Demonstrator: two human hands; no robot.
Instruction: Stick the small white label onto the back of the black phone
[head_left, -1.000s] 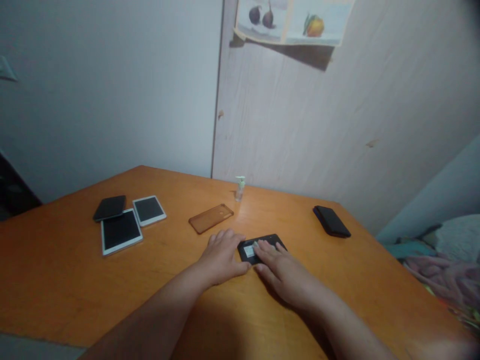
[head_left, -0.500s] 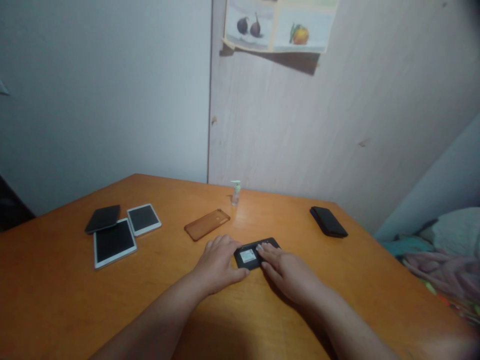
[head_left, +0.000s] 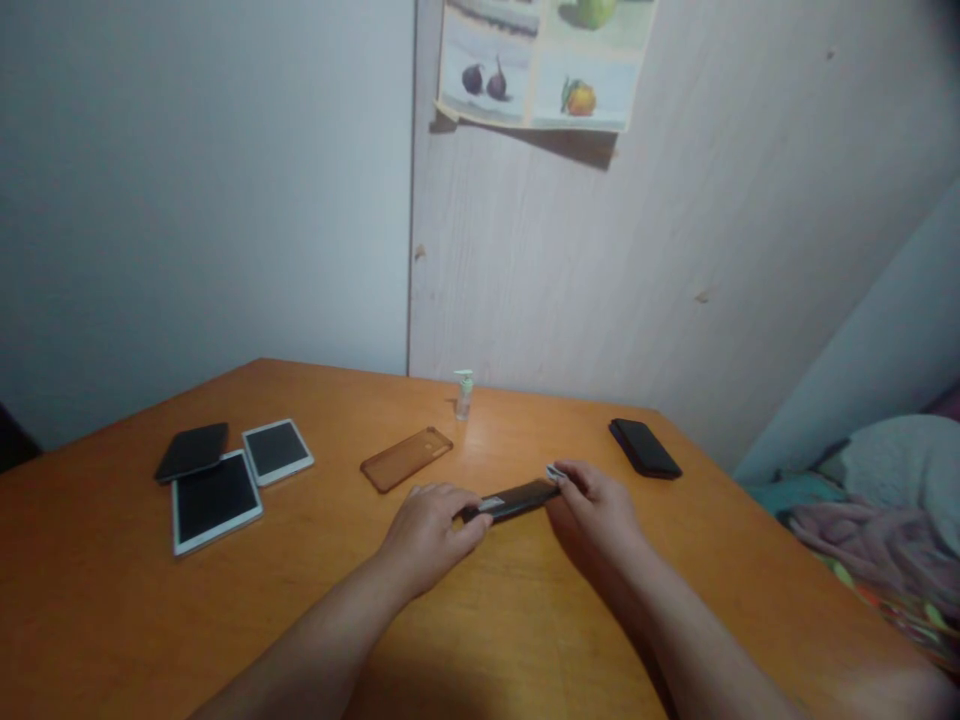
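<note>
The left hand (head_left: 424,535) was closed over the left end of the phone (head_left: 517,500), thumb on the near edge and fingers along the far one. The right hand (head_left: 600,510) pinched a pale wipe (head_left: 555,472) at the phone's right end; whether its fingertips touched the phone too could not be told. The phone was tipped, its long near edge showing as a thin line, in front of the person, well in from the desk (head_left: 487,620) edges; whether it rested on the wood was unclear.

Beyond the left hand lay the brown case (head_left: 405,460), near it but apart, set aslant. Past the case, the bottle (head_left: 464,398) stood upright near the far edge. To the left, well away from both hands, the black slab (head_left: 192,451) overlapped a corner of the large tablet (head_left: 216,500), with the small tablet (head_left: 276,450) close alongside. The wallet (head_left: 645,447) lay near the right edge, with a strip of wood between it and the right hand.
</note>
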